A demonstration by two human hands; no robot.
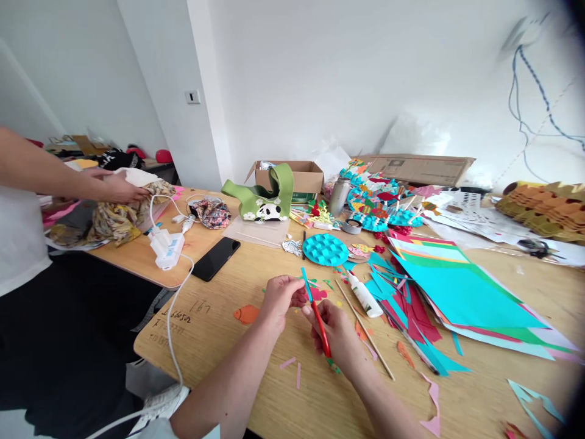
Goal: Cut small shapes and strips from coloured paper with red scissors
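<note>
At the centre of the frame, the left hand [280,300] pinches its thumb and fingertips together on a narrow blue paper strip [304,276], probably to keep so slight a piece steady, while the right hand [337,332] has its fingers wrapped around a red tool [323,332], apparently scissors, angled so that its upper end meets the strip's lower end; how far its blades are parted I cannot tell. The white glue bottle [365,296] and wooden stick [365,332] lie just right of the hands, likely for easy reach, and the coloured paper stack [470,286] sits farther right, perhaps to stay out of the way. That side is tight, with scraps crowding the right forearm. Above the hands, the blue disc [325,249] limits forward movement. The freer room is at lower centre, between the forearms, where pink slips [298,375] lie, and at left around the orange paper fish [247,314]. The table's [205,341] rounded corner ends that room at lower left, where a white cable [170,332] hangs over the edge.
</note>
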